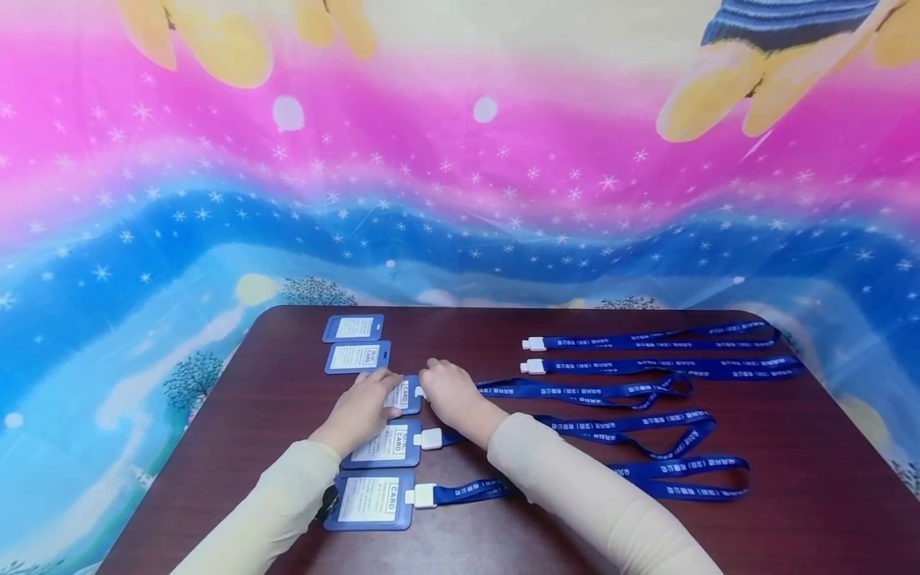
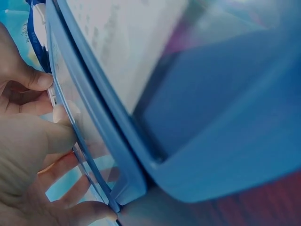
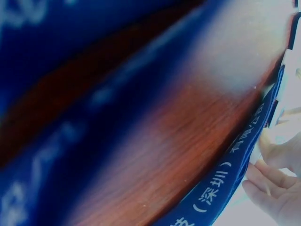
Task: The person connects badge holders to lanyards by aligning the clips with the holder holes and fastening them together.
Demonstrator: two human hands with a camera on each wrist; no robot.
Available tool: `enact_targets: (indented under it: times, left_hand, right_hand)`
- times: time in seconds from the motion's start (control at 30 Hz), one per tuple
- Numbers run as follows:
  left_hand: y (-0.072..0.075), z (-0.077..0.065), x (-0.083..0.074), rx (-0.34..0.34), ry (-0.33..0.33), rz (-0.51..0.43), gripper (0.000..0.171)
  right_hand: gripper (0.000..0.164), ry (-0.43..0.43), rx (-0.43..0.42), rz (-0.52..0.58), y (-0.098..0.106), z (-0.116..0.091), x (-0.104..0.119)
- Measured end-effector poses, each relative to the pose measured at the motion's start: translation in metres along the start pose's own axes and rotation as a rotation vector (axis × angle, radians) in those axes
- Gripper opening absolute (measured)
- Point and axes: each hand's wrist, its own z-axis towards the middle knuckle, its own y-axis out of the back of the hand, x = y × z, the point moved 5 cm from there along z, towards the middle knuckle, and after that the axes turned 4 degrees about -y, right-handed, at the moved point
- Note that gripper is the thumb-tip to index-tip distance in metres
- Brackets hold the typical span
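My left hand (image 1: 362, 409) grips a blue badge holder (image 1: 410, 397) with a white card inside, thumb and fingers on its edges. At the holder's slotted right end, my right hand (image 1: 454, 395) pinches the white clip (image 1: 422, 392) of a blue lanyard (image 1: 575, 390). The lanyard's strap trails off to the right across the table. In the left wrist view the fingertips of both hands meet close together at the holder's end. The right wrist view has the printed strap (image 3: 225, 172) running up to the fingers. Most of the clip is hidden by the right hand.
Nearer me lie two badge holders (image 1: 384, 444) (image 1: 370, 500) with lanyards clipped on, partly under my forearms. Two loose holders (image 1: 354, 328) (image 1: 357, 357) lie at the back left. Two loose lanyards (image 1: 661, 343) (image 1: 668, 367) are stretched out at the back right of the brown table (image 1: 453, 335).
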Motion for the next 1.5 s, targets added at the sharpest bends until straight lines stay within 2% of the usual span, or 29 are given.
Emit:
enact_targets:
  times: [0.27, 0.43, 0.53, 0.67, 0.83, 1.2, 1.37, 1.5]
  left_hand:
    - [0.000, -0.001, 0.001, 0.012, 0.002, -0.004, 0.052]
    - [0.001, -0.002, 0.002, 0.027, 0.008, 0.015, 0.053]
    - [0.003, -0.003, 0.001, 0.050, 0.007, 0.053, 0.053]
    - [0.006, -0.007, -0.004, 0.089, 0.006, 0.091, 0.053]
    - [0.009, -0.010, -0.005, 0.092, 0.004, 0.070, 0.050]
    - [0.016, -0.014, 0.000, -0.004, 0.026, -0.060, 0.033]
    - [0.019, -0.017, 0.003, -0.016, 0.043, -0.066, 0.029]
    - [0.021, -0.019, 0.004, -0.019, 0.045, -0.061, 0.026]
  right_hand:
    - [0.019, 0.024, -0.014, -0.023, 0.000, -0.001, 0.004]
    - [0.025, 0.033, 0.022, -0.033, 0.000, -0.003, 0.002]
    - [0.025, 0.044, 0.046, -0.026, 0.002, -0.008, 0.000]
    - [0.021, 0.080, 0.036, 0.000, 0.009, -0.016, -0.004]
    - [0.022, 0.105, 0.018, 0.048, 0.015, -0.023, -0.012]
    - [0.023, 0.045, -0.035, 0.154, 0.025, -0.037, -0.054]
    - [0.019, 0.014, -0.062, 0.193, 0.027, -0.045, -0.079]
    - [0.018, -0.026, -0.069, 0.177, 0.026, -0.053, -0.101]
